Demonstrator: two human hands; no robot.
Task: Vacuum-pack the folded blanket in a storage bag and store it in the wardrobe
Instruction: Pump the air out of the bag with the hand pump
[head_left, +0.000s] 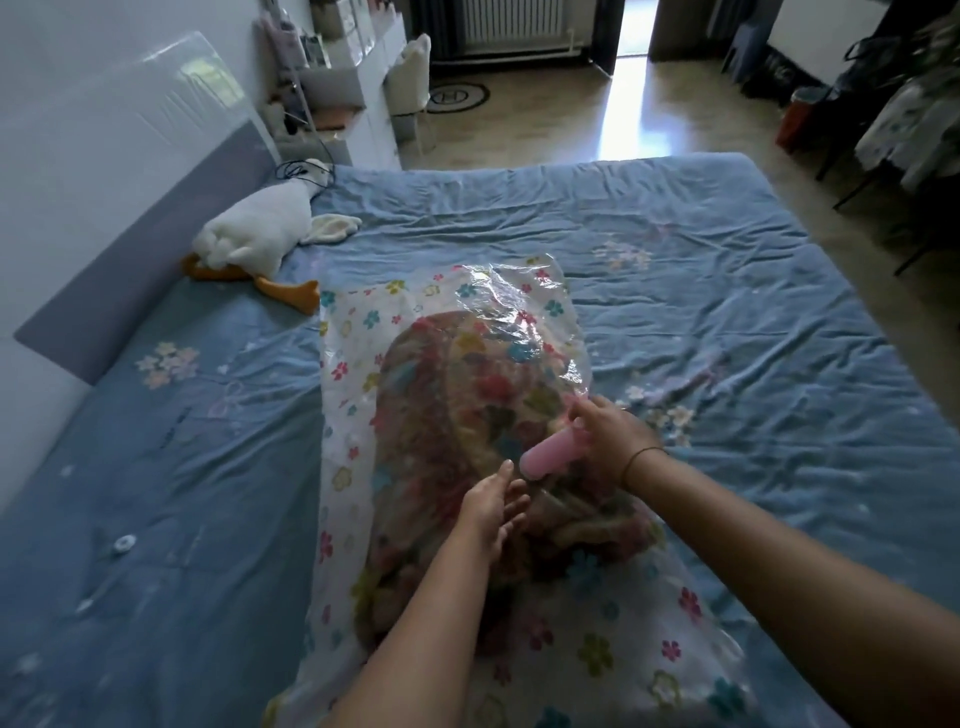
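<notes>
A clear storage bag (358, 364) printed with small coloured flowers lies lengthwise on the blue bed. Inside it shows the folded blanket (447, 395), a multicoloured floral bundle. My right hand (608, 431) grips a pink tube-shaped pump (550, 457) that stands tilted on top of the bag over the blanket. My left hand (493, 509) rests flat on the bag just below the pump, fingers straight and pressing the plastic. The far end of the bag is crumpled and shiny.
The blue bed sheet (701, 312) spreads wide to the right and left. A white plush goose (254, 239) lies at the grey headboard (140, 249). Beyond the bed are white shelves (358, 78), a floor with a doorway, and dark furniture at the right.
</notes>
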